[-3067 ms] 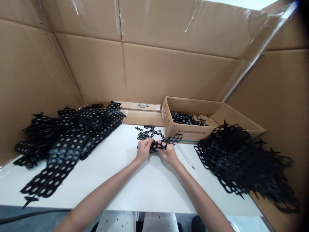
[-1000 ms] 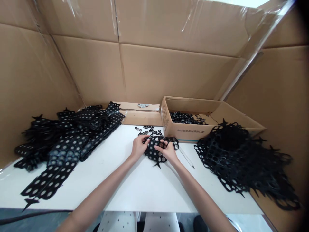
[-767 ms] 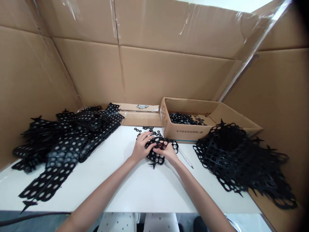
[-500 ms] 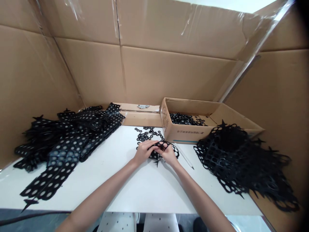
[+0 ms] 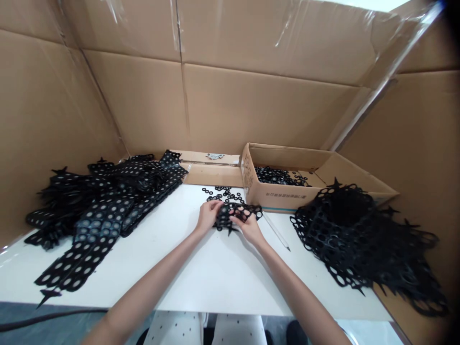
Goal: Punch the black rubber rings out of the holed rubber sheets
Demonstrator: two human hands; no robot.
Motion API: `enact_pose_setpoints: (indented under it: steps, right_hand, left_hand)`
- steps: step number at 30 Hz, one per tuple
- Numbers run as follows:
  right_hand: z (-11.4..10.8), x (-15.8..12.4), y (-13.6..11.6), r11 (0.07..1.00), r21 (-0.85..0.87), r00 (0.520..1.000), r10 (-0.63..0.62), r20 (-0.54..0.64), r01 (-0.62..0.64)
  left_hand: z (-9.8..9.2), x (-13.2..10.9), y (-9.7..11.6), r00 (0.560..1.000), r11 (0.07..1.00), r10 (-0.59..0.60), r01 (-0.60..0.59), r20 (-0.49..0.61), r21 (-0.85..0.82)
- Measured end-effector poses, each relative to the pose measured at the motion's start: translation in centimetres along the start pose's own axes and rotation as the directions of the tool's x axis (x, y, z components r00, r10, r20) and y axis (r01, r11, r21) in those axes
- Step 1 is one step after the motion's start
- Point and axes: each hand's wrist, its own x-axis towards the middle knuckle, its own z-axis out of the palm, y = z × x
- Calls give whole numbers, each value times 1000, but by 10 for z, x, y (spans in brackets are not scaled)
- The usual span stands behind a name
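Both of my hands hold a black rubber sheet [image 5: 225, 215] with round holes, over the middle of the white table. My left hand [image 5: 208, 214] pinches its left end, fingertips closed on the edge. My right hand [image 5: 250, 227] grips the right part from below, with fingers and thumb around it; some holes there show open. A small pointed tab sticks out of the sheet's near side. Just beyond the sheet lie several loose black rings [image 5: 224, 192], partly hidden by it and by my left hand.
On the left lies a heap of black sheets with pale round spots [image 5: 97, 211]. A cardboard box [image 5: 283, 199] at the back right holds many black rings. In front of it are a pen-like stick [image 5: 276, 232] and a pile of holed black sheets [image 5: 359, 239]. Cardboard walls [image 5: 266, 105] enclose the table.
My hands have moved apart, the left one slightly left. The sheet, bunched between them before, now lies more spread out. The view has shifted slightly.
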Motion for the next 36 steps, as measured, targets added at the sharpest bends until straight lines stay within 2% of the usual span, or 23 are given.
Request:
enact_pose_setpoints:
  steps: [3,6,8,10,12,13,14,15,18,20,21,23,28,30,32,33,36]
  right_hand:
    - [-7,5,0,994,56,989,102,-109,-96]
    - [-9,6,-3,983,57,977,178,-117,-172]
    - [-10,5,-6,973,85,970,221,-99,-213]
    - [-10,4,-9,955,139,956,276,-100,-261]
    - [-12,4,-12,934,206,942,318,-109,-291]
    - [-14,4,-14,926,238,941,324,-101,-293]
    - [-15,4,-15,920,264,945,319,-75,-290]
    - [-17,4,-16,916,281,951,307,-33,-286]
    - [-22,4,-12,930,235,958,261,117,-282]
    - [-21,4,-5,960,141,965,222,136,-241]
    - [-20,4,-1,974,99,974,193,116,-205]
    - [-17,4,4,990,48,990,128,66,-132]
    - [-13,2,-1,998,-53,999,24,30,-22]
    - [-13,0,-6,993,-117,1000,-26,8,27]
    - [-12,-1,-9,979,-190,997,-77,6,77]
    - [-11,-2,-9,968,-227,994,-103,25,106]
    - [-8,-3,-8,923,-315,974,-190,125,220]
  left_hand:
    - [-2,-3,6,995,967,101,-101,13,233]
    - [-3,-12,16,961,909,273,-246,-37,337]
    - [-3,-18,23,893,836,450,-413,-21,363]
    - [-1,-24,29,801,737,589,-586,106,337]
    - [1,-27,31,716,666,642,-698,274,263]
    - [2,-28,31,692,659,641,-718,332,224]
    - [3,-28,30,690,673,629,-714,358,193]
    - [4,-27,29,711,704,608,-689,353,173]
    - [6,-25,26,815,814,518,-563,259,145]
    - [5,-24,24,857,857,465,-499,221,129]
    - [5,-24,24,864,865,456,-487,214,123]
    - [5,-25,22,849,847,478,-513,225,136]
    - [7,-27,19,707,645,647,-708,286,288]
    - [9,-29,20,679,597,675,-732,287,329]
    - [9,-31,22,682,593,669,-729,294,341]
    - [9,-32,23,701,612,653,-711,286,346]
    - [9,-34,27,824,743,535,-563,184,361]
